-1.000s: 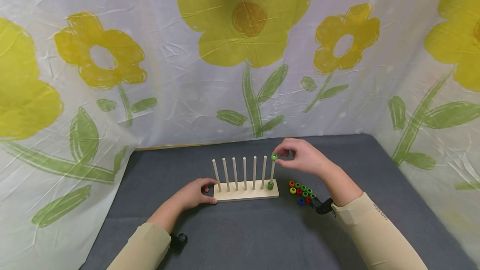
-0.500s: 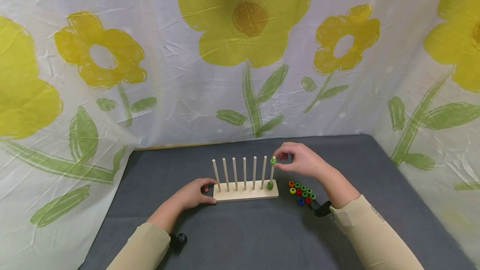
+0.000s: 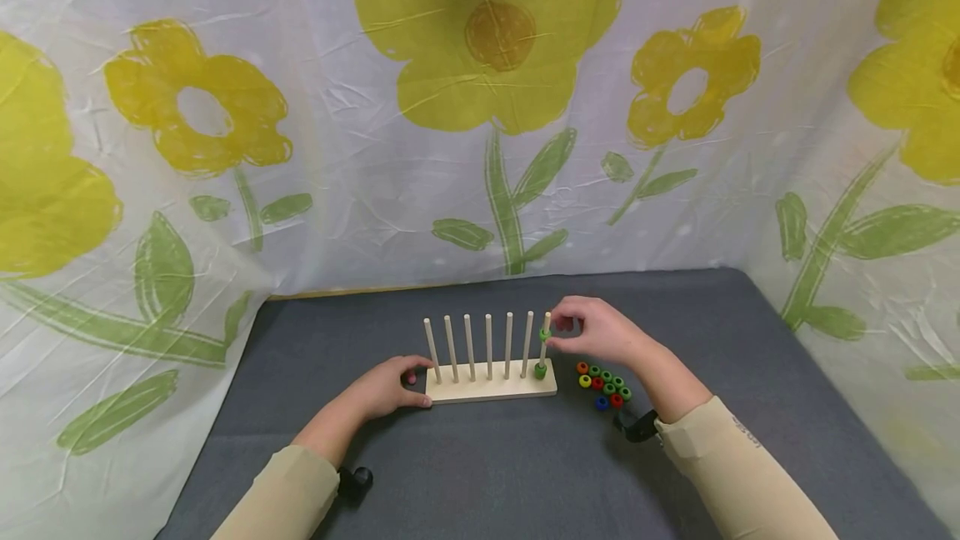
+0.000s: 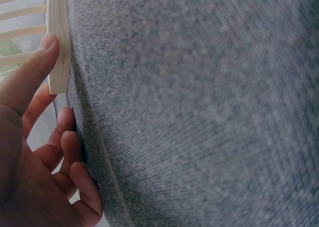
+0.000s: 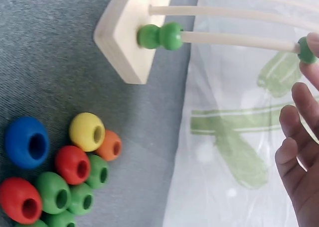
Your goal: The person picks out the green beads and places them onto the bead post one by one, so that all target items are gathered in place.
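A person's right hand [image 3: 596, 330] pinched a green bead [image 3: 545, 334] on the end peg [image 3: 543, 353] of a wooden rack [image 3: 491, 391] while the left hand [image 3: 386, 388] gripped its opposite end. Dark gray cloth [image 3: 480, 465] spread before flower-printed sheeting [image 3: 337, 198]; what seemed lettering [image 3: 746, 432] on the right sleeve [image 3: 720, 465] was too small to read. Only the right-wrist view clearly showed two green beads [image 5: 160, 36] at the peg's foot.

pegboard [image 3: 491, 391] on cloth [image 3: 465, 473], loose beads [image 5: 66, 162] to its right, curtain [image 3: 360, 198] behind
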The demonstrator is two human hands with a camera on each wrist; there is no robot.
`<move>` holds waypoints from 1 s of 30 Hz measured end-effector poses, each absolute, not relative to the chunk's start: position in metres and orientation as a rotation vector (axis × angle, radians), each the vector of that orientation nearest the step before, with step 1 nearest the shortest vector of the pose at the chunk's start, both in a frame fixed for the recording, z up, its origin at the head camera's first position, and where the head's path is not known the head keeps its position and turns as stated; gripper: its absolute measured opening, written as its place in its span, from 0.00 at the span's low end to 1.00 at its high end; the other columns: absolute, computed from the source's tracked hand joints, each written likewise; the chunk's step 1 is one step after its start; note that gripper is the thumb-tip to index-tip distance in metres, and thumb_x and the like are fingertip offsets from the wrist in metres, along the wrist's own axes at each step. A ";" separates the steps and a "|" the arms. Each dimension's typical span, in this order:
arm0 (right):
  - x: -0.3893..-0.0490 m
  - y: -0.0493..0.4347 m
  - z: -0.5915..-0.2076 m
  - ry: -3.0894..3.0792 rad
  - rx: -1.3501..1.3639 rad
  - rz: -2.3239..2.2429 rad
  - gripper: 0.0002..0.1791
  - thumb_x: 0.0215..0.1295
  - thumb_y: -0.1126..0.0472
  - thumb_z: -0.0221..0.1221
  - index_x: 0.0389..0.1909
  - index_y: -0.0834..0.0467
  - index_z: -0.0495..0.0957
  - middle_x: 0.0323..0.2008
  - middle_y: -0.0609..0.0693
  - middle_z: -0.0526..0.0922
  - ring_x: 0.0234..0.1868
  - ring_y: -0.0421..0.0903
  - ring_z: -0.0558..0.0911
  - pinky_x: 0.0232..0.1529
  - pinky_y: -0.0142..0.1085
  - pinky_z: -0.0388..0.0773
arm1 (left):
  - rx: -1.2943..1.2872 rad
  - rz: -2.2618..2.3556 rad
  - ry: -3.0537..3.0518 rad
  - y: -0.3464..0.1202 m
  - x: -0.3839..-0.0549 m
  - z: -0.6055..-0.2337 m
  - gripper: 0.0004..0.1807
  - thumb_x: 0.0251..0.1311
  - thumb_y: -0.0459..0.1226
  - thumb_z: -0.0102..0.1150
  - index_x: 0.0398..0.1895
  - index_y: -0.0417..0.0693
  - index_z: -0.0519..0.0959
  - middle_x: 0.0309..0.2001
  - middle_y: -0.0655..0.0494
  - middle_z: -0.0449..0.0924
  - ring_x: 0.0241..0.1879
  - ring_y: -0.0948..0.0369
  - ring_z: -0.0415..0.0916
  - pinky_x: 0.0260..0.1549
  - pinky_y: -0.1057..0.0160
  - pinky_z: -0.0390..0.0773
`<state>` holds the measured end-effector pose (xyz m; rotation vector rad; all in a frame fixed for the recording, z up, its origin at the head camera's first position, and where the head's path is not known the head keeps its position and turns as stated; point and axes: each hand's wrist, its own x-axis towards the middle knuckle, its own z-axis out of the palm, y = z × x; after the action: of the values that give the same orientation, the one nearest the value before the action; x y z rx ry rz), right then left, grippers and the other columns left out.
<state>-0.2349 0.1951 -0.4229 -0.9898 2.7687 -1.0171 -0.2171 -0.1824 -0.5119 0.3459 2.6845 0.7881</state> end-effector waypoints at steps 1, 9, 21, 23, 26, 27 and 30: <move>-0.235 0.195 -0.425 2.767 -0.985 -1.017 0.07 0.62 0.53 0.69 0.37 0.48 0.82 0.32 0.41 0.75 0.36 0.50 0.75 0.38 0.40 0.71 | 0.345 0.788 2.685 -0.182 -0.217 -0.512 0.33 0.50 0.50 0.76 0.61 0.61 0.77 0.37 0.58 0.70 0.35 0.59 0.67 0.35 0.56 0.66; -0.238 0.193 -0.440 2.733 -0.959 -0.968 0.05 0.62 0.53 0.69 0.33 0.44 0.81 0.32 0.42 0.76 0.34 0.45 0.75 0.37 0.38 0.73 | 0.338 0.777 2.680 -0.182 -0.218 -0.511 0.33 0.50 0.50 0.76 0.62 0.61 0.77 0.38 0.57 0.70 0.35 0.59 0.67 0.35 0.56 0.66; -0.243 0.192 -0.466 2.682 -0.946 -0.902 0.06 0.62 0.51 0.68 0.32 0.45 0.81 0.30 0.41 0.75 0.30 0.39 0.73 0.34 0.36 0.72 | 0.340 0.782 2.681 -0.183 -0.218 -0.511 0.33 0.49 0.50 0.76 0.61 0.61 0.77 0.37 0.58 0.70 0.35 0.59 0.67 0.35 0.56 0.66; -0.243 0.191 -0.469 2.666 -0.947 -0.900 0.07 0.63 0.51 0.68 0.32 0.46 0.81 0.30 0.42 0.75 0.30 0.40 0.73 0.33 0.36 0.72 | 0.341 0.777 2.684 -0.183 -0.217 -0.511 0.33 0.50 0.50 0.76 0.61 0.61 0.77 0.37 0.58 0.70 0.35 0.59 0.67 0.35 0.56 0.65; -0.243 0.191 -0.472 2.654 -0.927 -0.900 0.07 0.62 0.51 0.68 0.31 0.47 0.80 0.30 0.43 0.76 0.30 0.41 0.73 0.33 0.36 0.73 | 0.343 0.774 2.684 -0.182 -0.216 -0.510 0.33 0.50 0.50 0.76 0.61 0.60 0.77 0.37 0.58 0.69 0.35 0.59 0.66 0.35 0.56 0.65; -0.243 0.190 -0.473 2.652 -0.920 -0.899 0.07 0.62 0.51 0.69 0.31 0.47 0.80 0.30 0.44 0.76 0.30 0.41 0.73 0.33 0.36 0.73 | 0.341 0.775 2.683 -0.182 -0.216 -0.510 0.33 0.50 0.50 0.76 0.61 0.60 0.77 0.37 0.58 0.69 0.35 0.59 0.66 0.35 0.56 0.65; -0.242 0.190 -0.477 2.649 -0.918 -0.882 0.07 0.62 0.52 0.69 0.31 0.47 0.80 0.31 0.45 0.77 0.30 0.40 0.74 0.33 0.36 0.73 | 0.338 0.779 2.681 -0.181 -0.215 -0.509 0.33 0.50 0.49 0.76 0.61 0.60 0.77 0.37 0.57 0.70 0.35 0.59 0.67 0.36 0.55 0.65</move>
<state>-0.2422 0.1902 -0.4772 -0.9177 2.6489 -0.8817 -0.2151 -0.1812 -0.5089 0.3377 2.6812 0.7789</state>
